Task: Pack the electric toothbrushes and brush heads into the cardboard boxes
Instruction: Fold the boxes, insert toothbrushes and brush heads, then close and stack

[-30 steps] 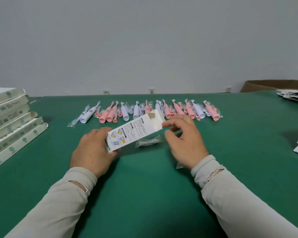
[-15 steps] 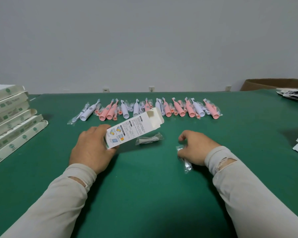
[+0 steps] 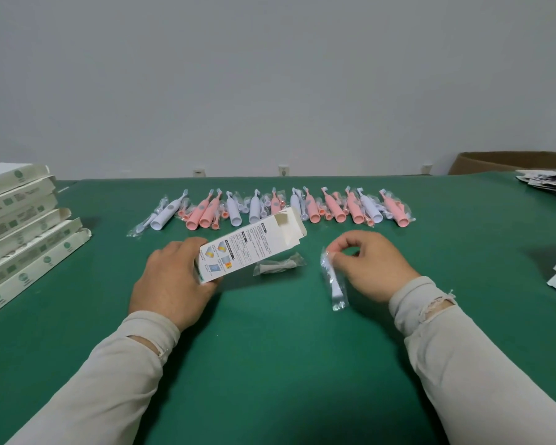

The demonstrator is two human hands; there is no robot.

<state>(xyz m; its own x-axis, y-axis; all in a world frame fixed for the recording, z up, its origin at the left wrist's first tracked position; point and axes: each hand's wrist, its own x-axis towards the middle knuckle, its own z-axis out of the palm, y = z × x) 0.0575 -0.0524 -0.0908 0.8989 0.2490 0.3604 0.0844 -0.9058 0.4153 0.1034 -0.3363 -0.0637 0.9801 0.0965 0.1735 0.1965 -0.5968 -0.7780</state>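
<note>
Green table (image 3: 270, 364), brown carton (image 3: 511, 162) cut off

Single head cam, wide-angle, looks fwd and down over green table (image 3: 270, 364) toward grey wall (image 3: 270, 75); both forearms enter from bottom edge, hands close, mid-frame
</note>
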